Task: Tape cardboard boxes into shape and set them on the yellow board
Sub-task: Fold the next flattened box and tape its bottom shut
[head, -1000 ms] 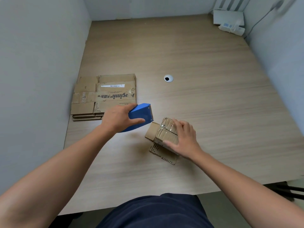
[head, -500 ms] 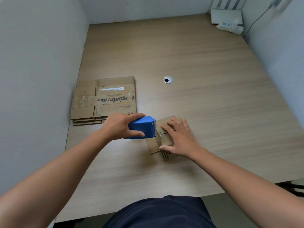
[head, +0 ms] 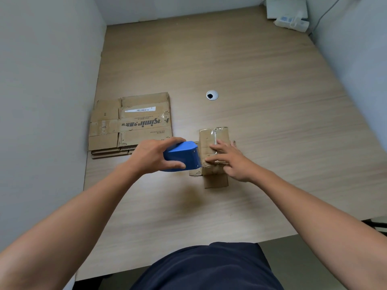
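A small cardboard box (head: 215,136) stands on the wooden table (head: 251,70) with clear tape along its top and loose flaps at its near and left sides. My left hand (head: 155,155) grips a blue tape dispenser (head: 182,156), whose front edge touches the box's left side. My right hand (head: 230,159) lies on the box top with fingers spread and straight, pressing it down. No yellow board is in view.
A stack of flattened cardboard boxes (head: 129,124) lies at the left, against the grey wall. A round cable hole (head: 212,95) sits behind the box. White devices (head: 289,13) occupy the far right corner. The table's near edge runs just before my lap.
The box was turned square to me and moved slightly away. My left hand brought the dispenser down against its left side. My right hand went from gripping the box to pressing flat on top.
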Demonstrator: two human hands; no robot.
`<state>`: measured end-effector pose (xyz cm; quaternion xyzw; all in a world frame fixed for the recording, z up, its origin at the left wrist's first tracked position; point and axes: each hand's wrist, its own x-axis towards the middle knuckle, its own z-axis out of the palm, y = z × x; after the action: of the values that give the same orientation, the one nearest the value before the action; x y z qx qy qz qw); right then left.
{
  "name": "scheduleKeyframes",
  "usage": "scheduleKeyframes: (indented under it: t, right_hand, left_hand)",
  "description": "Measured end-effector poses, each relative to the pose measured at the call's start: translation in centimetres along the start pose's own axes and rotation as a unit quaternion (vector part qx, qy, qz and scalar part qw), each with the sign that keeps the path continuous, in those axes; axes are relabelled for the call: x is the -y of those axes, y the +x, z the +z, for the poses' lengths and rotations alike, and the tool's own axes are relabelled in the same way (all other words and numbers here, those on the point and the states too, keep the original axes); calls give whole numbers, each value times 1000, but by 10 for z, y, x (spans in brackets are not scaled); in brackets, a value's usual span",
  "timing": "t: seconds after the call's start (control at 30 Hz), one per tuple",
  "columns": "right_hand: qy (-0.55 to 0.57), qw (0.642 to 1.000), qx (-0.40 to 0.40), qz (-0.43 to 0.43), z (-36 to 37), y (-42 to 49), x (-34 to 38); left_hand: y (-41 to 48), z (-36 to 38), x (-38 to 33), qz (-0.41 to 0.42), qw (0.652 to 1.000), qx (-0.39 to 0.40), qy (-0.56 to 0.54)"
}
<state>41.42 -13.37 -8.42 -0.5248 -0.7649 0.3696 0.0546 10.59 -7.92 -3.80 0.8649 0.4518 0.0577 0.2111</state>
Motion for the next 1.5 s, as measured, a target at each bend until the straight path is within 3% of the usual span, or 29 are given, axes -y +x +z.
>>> scheduleKeyframes:
  t: [0.07,0.17,0.57,0.67,0.8,0.9,0.97,1.2,1.5]
  right_hand:
    - [127,991,-22,37,-2,-2,9]
    - [340,935,-73,66,-9,-3,25]
    - [258,950,-153,84,-5,0,34]
    - [260,937,-194,128,-5,1,39]
    - [218,941,-234,114,-9,-12,47]
    - [290,911,-267,123,-7,-25,39]
    - [333,890,-275,144,-1,-37,32]
    - [330,873,-288,214,13,-45,10]
    - [312,886,-262,223,8,-39,-8]
  left_hand:
    - [2,2,-5,21,1000,2,-4]
    - [6,5,-11,45,999,-2,-5]
    - [11,7,-20,102,994,-34,0]
    - [9,6,-22,93,995,-30,-7]
    - [9,-2,-23,82,996,-37,-16]
    - [3,-10,-15,82,995,-50,5]
    - [-4,-11,-8,76,996,-40,17]
    - [-13,3,-7,32,998,11,44]
    - [-11,2,-8,-11,998,23,63]
